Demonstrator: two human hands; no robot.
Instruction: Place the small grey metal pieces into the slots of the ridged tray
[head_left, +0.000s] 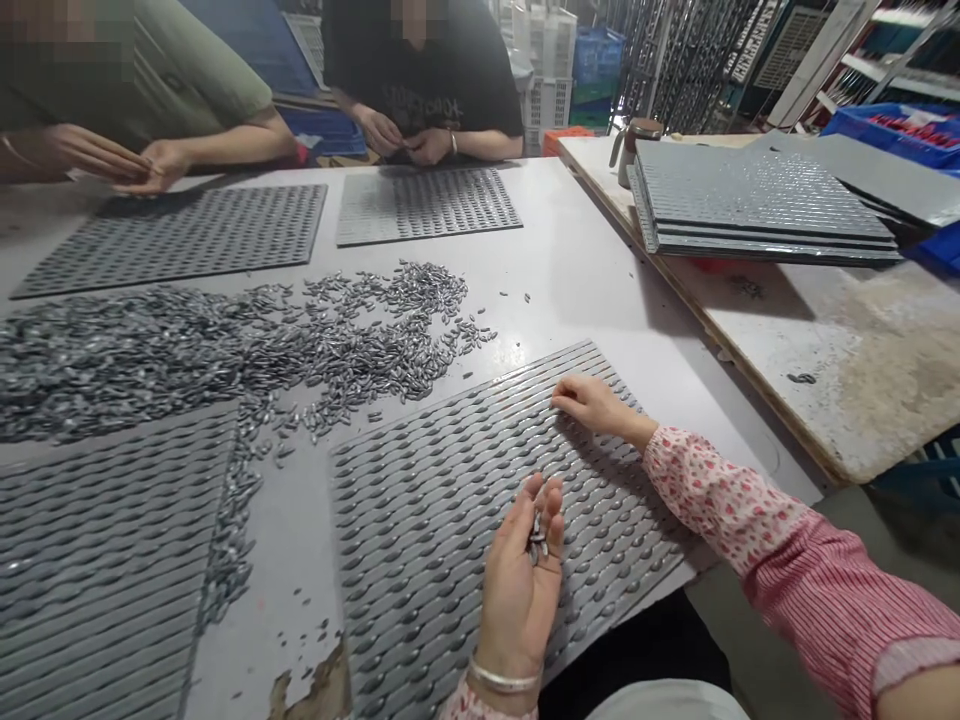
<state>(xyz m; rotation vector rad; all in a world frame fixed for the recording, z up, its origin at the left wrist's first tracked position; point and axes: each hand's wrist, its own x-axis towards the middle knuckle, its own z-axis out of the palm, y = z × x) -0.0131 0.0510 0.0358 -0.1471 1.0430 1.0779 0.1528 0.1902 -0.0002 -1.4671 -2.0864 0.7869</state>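
Note:
My left hand [523, 580] is cupped palm up above the ridged grey board [420, 560], holding several small dark-grey spindle-shaped pieces [538, 541]. Farther back, my right hand [591, 402] rests at the board's right part, thumb and fingertips pinched together over its grooves. Whatever may sit in that pinch is hidden. Rows of similar pieces lie in the grooves, from the near edge up to around my right hand. Toward the far right corner the grooves look plain.
A loose heap of the same pieces [300, 345] spreads over the white table [570, 260]. Another ridged board [97, 560] lies at left. Two co-workers sit opposite at boards [217, 230] of their own. Stacked boards [750, 190] and a metal cup [626, 155] stand on the right-hand table.

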